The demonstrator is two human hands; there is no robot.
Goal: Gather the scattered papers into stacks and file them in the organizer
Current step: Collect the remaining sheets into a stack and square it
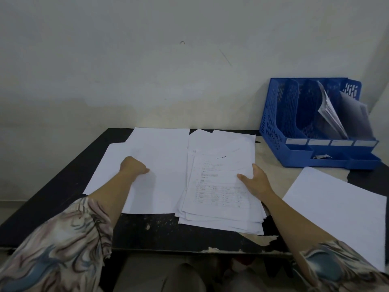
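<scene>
Centrally, the right hand (255,182) lies open, thumb on the stack (221,197); left hand (133,166), curled, pinches a blank sheet (160,186); organizer (315,127) far right.

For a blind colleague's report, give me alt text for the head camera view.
A person's left hand pinches a blank sheet while the right hand rests on the edge of a loose stack of printed papers on a dark table. A blue organizer holding some papers stands at the back right.
</scene>
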